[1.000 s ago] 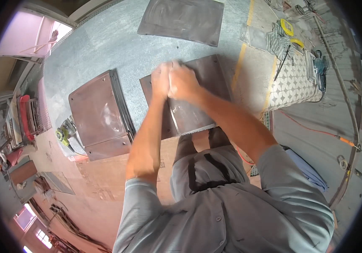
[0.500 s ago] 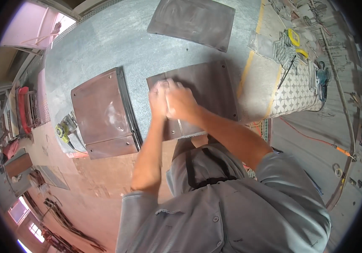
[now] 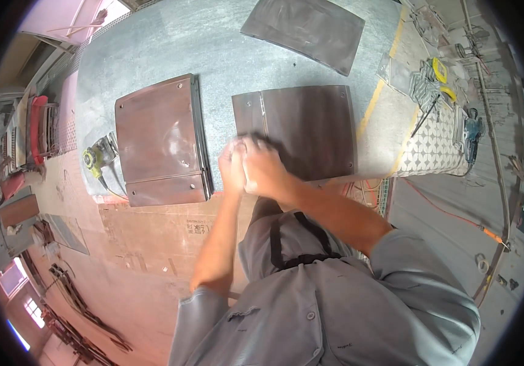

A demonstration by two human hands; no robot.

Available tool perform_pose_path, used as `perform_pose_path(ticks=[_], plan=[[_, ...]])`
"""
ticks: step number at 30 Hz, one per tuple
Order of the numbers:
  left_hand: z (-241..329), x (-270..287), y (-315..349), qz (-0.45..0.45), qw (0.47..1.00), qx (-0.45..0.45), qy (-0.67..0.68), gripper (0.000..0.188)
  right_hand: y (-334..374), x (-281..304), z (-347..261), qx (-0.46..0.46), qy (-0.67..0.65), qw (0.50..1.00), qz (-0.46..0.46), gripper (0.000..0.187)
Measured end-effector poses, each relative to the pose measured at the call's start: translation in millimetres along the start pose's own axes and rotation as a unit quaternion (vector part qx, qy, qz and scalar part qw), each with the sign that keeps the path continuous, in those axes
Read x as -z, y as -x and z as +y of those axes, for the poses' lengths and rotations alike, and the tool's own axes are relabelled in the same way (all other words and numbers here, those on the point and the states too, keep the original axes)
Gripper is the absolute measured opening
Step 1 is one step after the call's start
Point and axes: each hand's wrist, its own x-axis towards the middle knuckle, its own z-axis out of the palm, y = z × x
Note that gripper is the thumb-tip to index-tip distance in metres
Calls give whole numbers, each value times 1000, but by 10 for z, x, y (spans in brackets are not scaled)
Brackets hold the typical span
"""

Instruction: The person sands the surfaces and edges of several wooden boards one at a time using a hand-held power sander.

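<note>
A dark brown flat panel [image 3: 313, 131] with holes near its corners lies in front of me on the grey-blue table. A seam crosses it near its left end. My left hand [image 3: 232, 163] and my right hand [image 3: 260, 161] are pressed together over that end, close to the panel's near edge. Both have their fingers curled in. Whatever they grip is hidden between and under them. To the left rests a stack of similar brown panels [image 3: 155, 134], its layers showing along the right side.
Another brown panel [image 3: 304, 32] lies at the table's far side. A green corded power tool [image 3: 94, 157] sits left of the stack. On the right are a patterned sheet [image 3: 429, 146], a striped cloth [image 3: 423, 88], a yellow-handled tool [image 3: 440, 70] and a blue-green power tool [image 3: 473, 131].
My joined hands have moved toward me along the panel's left end, from near its far corner to its near edge. The whole view has shifted slightly.
</note>
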Motion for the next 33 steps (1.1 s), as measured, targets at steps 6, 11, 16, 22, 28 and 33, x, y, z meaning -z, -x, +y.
perform_pose_path(ticks=[6, 11, 16, 22, 28, 33], plan=[[-129, 28, 1021, 40, 998, 3, 48, 34, 734, 15, -323, 31, 34, 984, -172, 57], [-46, 100, 168, 16, 996, 40, 83, 28, 54, -80, -112, 52, 55, 996, -50, 57], [277, -78, -1120, -19, 998, 20, 60, 29, -995, 31, 290, -17, 62, 997, -36, 63], [627, -233, -2073, -28, 997, -1, -72, 39, -1769, 189, 509, -65, 83, 994, 20, 34], [347, -43, -1313, -32, 999, 40, 10, 35, -1155, 31, 290, -38, 35, 998, -32, 45], [130, 193, -203, -2, 1000, 18, 6, 28, -204, -128, -112, 1, 26, 999, -27, 64]])
